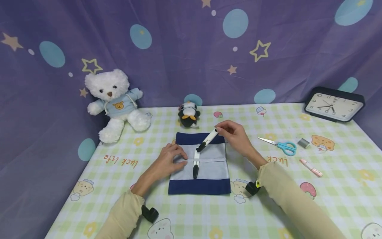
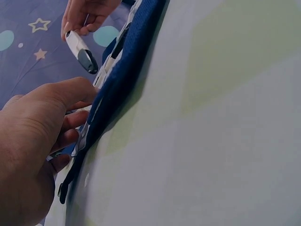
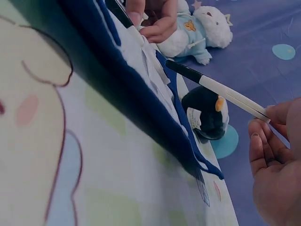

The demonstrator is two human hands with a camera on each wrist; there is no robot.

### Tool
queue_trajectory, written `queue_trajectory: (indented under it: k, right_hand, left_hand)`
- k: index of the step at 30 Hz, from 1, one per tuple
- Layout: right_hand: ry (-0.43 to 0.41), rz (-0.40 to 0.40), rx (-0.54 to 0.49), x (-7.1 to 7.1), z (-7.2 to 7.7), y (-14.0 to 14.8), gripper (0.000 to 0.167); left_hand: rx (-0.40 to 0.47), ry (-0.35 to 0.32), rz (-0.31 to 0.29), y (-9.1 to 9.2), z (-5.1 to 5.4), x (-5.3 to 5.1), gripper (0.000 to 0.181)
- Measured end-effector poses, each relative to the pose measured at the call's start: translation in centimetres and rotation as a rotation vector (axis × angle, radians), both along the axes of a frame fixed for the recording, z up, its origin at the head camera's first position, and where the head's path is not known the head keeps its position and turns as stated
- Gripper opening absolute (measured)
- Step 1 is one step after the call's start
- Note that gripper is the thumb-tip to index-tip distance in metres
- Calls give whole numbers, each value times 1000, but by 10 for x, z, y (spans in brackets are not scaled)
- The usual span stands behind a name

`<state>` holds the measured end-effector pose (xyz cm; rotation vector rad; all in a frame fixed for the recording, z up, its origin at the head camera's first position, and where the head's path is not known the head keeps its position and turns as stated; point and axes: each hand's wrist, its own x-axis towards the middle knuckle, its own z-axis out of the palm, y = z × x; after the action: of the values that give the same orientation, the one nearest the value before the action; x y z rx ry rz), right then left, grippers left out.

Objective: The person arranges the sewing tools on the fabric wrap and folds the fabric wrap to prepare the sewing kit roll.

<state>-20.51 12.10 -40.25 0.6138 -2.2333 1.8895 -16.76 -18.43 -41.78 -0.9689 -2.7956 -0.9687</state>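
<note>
A fabric organizer point(image 1: 199, 186) with navy end strips, a pale grey inside and a narrow elastic band point(image 1: 209, 160) across its middle lies flat on the table. One white marker point(image 1: 196, 164) with a black cap lies on it, crossing the band. My right hand point(image 1: 235, 134) pinches a second white marker point(image 1: 208, 139) by its far end, tilted, with the black end pointing down toward the first one. My left hand point(image 1: 170, 159) rests at the organizer's left side, thumb and forefinger slightly apart beside the band's left end. In the left wrist view, its fingers touch the navy edge point(image 2: 110, 94).
Blue-handled scissors point(image 1: 283, 146), a small grey block point(image 1: 303, 143) and a pink-and-white stick point(image 1: 311, 167) lie to the right. A penguin toy point(image 1: 189, 114) is behind the organizer. A white teddy bear point(image 1: 116, 103) sits back left, a black clock point(image 1: 334, 104) back right.
</note>
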Motion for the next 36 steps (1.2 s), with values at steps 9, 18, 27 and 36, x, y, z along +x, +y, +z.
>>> queue_trajectory:
  k: [9, 18, 27, 36]
  right_hand:
    - [-40, 28, 35, -5, 3, -14, 19]
    - [-89, 73, 69, -8, 5, -25, 22]
    - [-65, 123, 179, -14, 9, -31, 22]
    - [-48, 142, 285, -19, 12, -38, 23]
  left_hand:
    - [-1, 17, -2, 1, 0, 0, 10]
    - [-14, 20, -2, 1, 1, 0, 9]
    - [-27, 12, 7, 0, 0, -1, 9]
    - [-43, 0, 11, -1, 0, -1, 8]
